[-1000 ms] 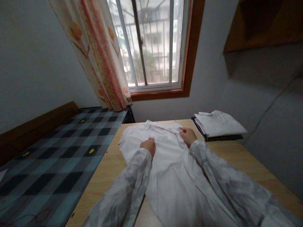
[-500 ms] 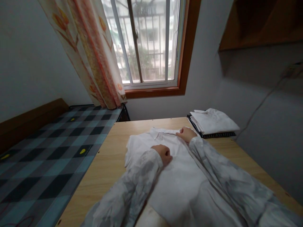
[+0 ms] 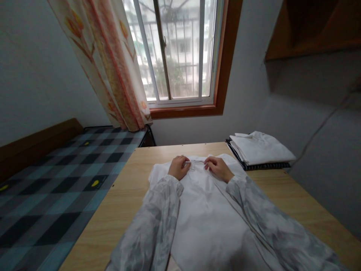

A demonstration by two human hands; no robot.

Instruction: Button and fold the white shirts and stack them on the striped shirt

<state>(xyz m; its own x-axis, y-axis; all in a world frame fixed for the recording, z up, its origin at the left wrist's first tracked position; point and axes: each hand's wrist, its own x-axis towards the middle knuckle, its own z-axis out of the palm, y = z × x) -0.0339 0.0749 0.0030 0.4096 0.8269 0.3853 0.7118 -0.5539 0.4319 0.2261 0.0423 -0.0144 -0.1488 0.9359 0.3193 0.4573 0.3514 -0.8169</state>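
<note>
A white collared shirt [image 3: 208, 210] lies spread on the wooden table, its collar toward the window and its lower part running toward me. At the collar's left side is my left hand [image 3: 178, 168], fingers curled and pinched on the fabric. Across from it, my right hand [image 3: 219, 169] has its bent fingertips on the collar's right side, closed on the cloth. A short gap with the neck opening separates the two hands. My forearms, in pale grey patterned sleeves, cover parts of the shirt's sides.
Folded white clothes [image 3: 263, 148] rest on a black spiral-bound item [image 3: 267, 165] at the table's [image 3: 121, 199] far right corner. Left of the table stands a bed with a checked cover [image 3: 64, 184]. A curtain [image 3: 109, 67] hangs by the window [image 3: 180, 56]; a wooden shelf [image 3: 316, 49] juts from the right wall.
My left hand has moved up from the shirt's chest to the left of the collar. My right hand has shifted inward and slightly down, along the collar.
</note>
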